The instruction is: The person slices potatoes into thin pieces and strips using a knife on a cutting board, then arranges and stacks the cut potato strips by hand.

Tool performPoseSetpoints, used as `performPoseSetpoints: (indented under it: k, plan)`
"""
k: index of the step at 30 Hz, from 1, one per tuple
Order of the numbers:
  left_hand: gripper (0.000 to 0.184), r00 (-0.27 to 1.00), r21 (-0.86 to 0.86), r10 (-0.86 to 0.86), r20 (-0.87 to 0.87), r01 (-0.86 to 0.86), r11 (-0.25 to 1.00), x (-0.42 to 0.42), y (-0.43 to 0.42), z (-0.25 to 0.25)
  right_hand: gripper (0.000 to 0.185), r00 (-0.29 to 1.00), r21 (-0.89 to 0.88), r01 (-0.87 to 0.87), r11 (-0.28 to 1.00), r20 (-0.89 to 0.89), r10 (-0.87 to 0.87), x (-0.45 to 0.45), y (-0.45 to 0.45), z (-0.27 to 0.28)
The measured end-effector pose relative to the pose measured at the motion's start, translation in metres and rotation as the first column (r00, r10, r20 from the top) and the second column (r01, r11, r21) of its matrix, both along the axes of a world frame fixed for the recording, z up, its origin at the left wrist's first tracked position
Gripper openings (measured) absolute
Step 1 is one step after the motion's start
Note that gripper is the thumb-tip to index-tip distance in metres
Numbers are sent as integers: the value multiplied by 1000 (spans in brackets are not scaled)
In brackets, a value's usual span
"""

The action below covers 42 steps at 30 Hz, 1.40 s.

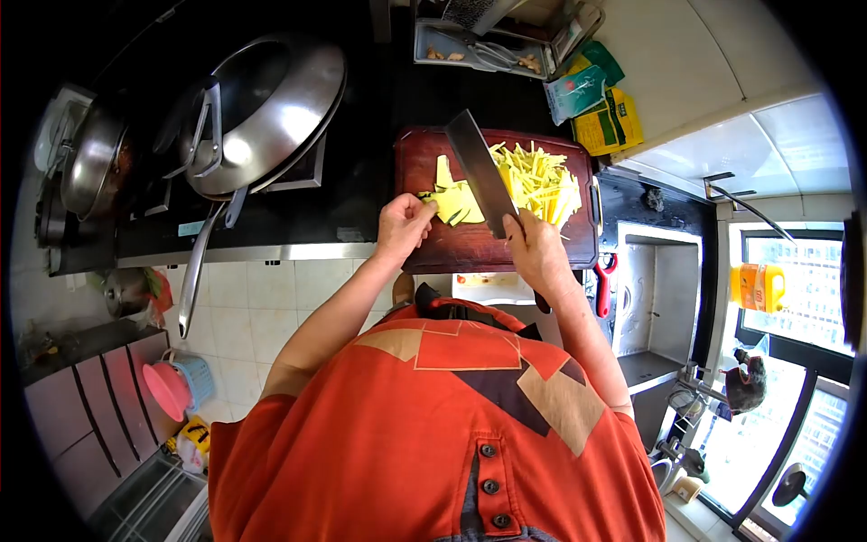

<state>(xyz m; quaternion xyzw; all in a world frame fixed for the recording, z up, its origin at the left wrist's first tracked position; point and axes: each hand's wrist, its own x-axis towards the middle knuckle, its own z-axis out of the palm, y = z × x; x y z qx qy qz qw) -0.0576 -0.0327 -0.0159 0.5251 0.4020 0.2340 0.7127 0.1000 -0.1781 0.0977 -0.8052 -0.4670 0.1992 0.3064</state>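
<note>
A dark red cutting board (470, 247) lies on the black counter. My right hand (539, 251) grips the handle of a broad cleaver (481, 172), whose blade points away and slightly left across the board. Right of the blade is a heap of thin yellow strips (542, 185). Left of it lie flat yellow slices (458, 200), some with dark green edges. My left hand (405, 226) is at the board's left edge, thumb and fingers pinched together at the tip of the slices; a small green-edged piece shows at the fingertips.
A lidded wok (271, 117) with a long handle stands on the stove at left. Beyond the board are a tray (483, 50) with scissors and colored packets (610, 122). Red-handled peeler or scissors (604, 285) and a sink (648, 298) are at right.
</note>
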Motion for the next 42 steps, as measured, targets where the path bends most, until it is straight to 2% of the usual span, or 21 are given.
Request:
performPoseSetpoints:
  k: [3, 5, 6, 7, 8, 9, 11, 13, 14, 16, 19, 24, 26, 27, 29, 30, 31, 32, 33, 35, 42]
  plan:
    - [27, 989, -69, 95, 110, -88, 994, -14, 2, 9, 22, 997, -99, 14, 995, 80, -6, -5, -7, 1]
    - [28, 989, 45, 118, 89, -123, 991, -23, 4, 24, 25, 963, 23, -50, 998, 265, 42, -5, -13, -8]
    - [21, 995, 193, 92, 33, -97, 976, -27, 5, 32, 31, 959, -31, -42, 999, 278, 49, -5, -15, -9]
    - [21, 995, 197, 89, 38, -95, 976, -28, 3, 41, 31, 958, -26, -39, 999, 282, 45, -5, -16, -11]
    - [16, 1000, 534, 5, 2, -6, 846, -29, 1, 50, 33, 949, -11, -49, 999, 311, 50, -5, -18, -12]
    - [18, 996, 797, -59, -61, 84, 598, -29, -1, 66, 34, 939, 4, -59, 998, 339, 54, -6, -19, -13]
    - [30, 977, 943, -170, -129, 173, 283, -22, -3, 95, 36, 928, 17, -80, 997, 367, 68, -9, -21, -10]
    - [34, 913, 922, -259, -316, 360, 143, -14, 0, 117, 36, 893, -44, -96, 994, 437, 106, -13, -22, -8]
    - [34, 912, 923, -261, -318, 361, 137, -10, 6, 118, 36, 894, -38, -92, 995, 437, 100, -15, -23, -6]
    - [27, 832, 905, -365, -418, 418, -83, 1, 19, 119, 42, 882, -142, -97, 985, 447, 151, -19, -24, -3]
    - [19, 713, 830, -472, -519, 552, -79, 10, 28, 115, 42, 869, -111, -147, 983, 459, 182, -20, -29, -5]
    - [12, 776, 849, -348, -526, 507, -152, 20, 27, 121, 43, 874, -104, -158, 982, 448, 189, -16, -36, -6]
    - [11, 962, 884, -241, -126, 219, 414, 21, 27, 124, 42, 887, -124, -54, 991, 451, 105, -2, -42, -9]
    - [15, 976, 826, -216, 4, 118, 551, 22, 33, 108, 38, 907, -127, 37, 991, 421, 20, 10, -43, -12]
    - [20, 976, 514, -183, 118, 98, 852, 20, 32, 99, 34, 884, -20, 166, 986, 446, -139, 41, -52, -26]
    - [23, 976, 371, -182, 116, 128, 920, 17, 30, 95, 27, 859, -5, 236, 972, 468, -206, 55, -55, -32]
    - [23, 976, 369, -181, 117, 127, 921, 14, 26, 89, 21, 831, 13, 303, 953, 486, -271, 68, -58, -40]
    - [23, 984, 243, -168, 64, 148, 959, 10, 24, 82, 22, 803, -22, 395, 918, 493, -334, 83, -60, -52]
    - [24, 987, 113, -160, 5, 158, 981, 7, 22, 75, 26, 800, -104, 439, 892, 498, -336, 95, -61, -58]
    - [25, 992, 12, -124, -19, 124, 992, -1, 18, 57, 31, 781, -103, 442, 891, 533, -326, 113, -65, -75]
    - [28, 960, -22, -254, -114, 253, 967, -25, 12, 43, 34, 787, -140, 430, 892, 543, -294, 117, -66, -99]
